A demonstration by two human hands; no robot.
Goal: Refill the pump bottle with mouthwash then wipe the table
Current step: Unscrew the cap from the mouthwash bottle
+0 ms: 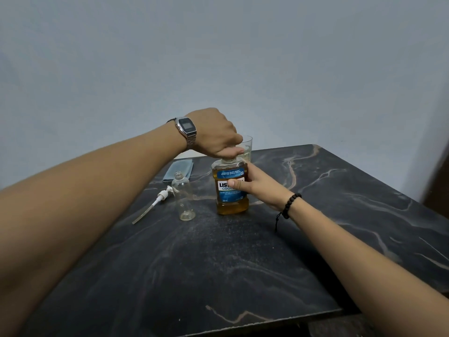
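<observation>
An amber mouthwash bottle [230, 205] with a blue label stands upright on the dark marble table [243, 263]. My left hand [216, 135] wraps over its cap from above, hiding the cap. My right hand [255, 184] grips the bottle's body from the right, thumb across the label. Just left of it stands a small clear pump bottle [183, 198], upright, its neck uncovered and nothing visible inside. Its white pump head with the long dip tube [155, 201] lies flat on the table further left. A folded grey-blue cloth [178, 170] lies behind the pump bottle.
A clear drinking glass [246, 148] stands right behind the mouthwash bottle, partly hidden by my left hand. The table's far edge meets a plain grey wall. The front edge of the table runs along the bottom right.
</observation>
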